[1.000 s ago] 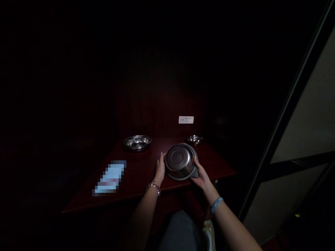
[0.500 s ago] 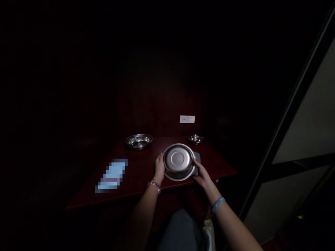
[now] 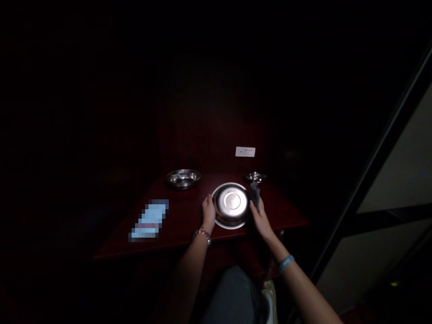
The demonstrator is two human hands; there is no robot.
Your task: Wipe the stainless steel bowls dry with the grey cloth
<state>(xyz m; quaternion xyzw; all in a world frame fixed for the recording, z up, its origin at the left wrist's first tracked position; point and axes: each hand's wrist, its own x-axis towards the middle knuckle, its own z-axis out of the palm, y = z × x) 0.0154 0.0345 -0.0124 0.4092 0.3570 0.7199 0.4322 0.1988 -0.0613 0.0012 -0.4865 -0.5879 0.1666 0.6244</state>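
A shiny metal bowl (image 3: 232, 202) is held with its underside facing me, over the front part of the dark red table (image 3: 189, 216). My left hand (image 3: 209, 213) grips the bowl's left rim, thumb on the near side. At the right rim, my right hand (image 3: 260, 218) is closed on a dark grey cloth (image 3: 255, 196), which stands up bunched between thumb and fingers beside the bowl. A wider metal basin (image 3: 183, 179) sits at the back left of the table. The small metal bowl (image 3: 255, 177) rests at the back right, partly behind the cloth.
A pixelated light-blue flat item (image 3: 149, 220) lies on the table's left side. A white socket panel (image 3: 245, 152) is on the wall behind. My knee (image 3: 232, 297) is under the table's front edge. A dark-framed panel (image 3: 381, 175) stands at the right.
The cloth has come from behind the bowl's right side to beside its rim, bunched up in my right hand. My left hand keeps its hold on the bowl. The view has shifted slightly.
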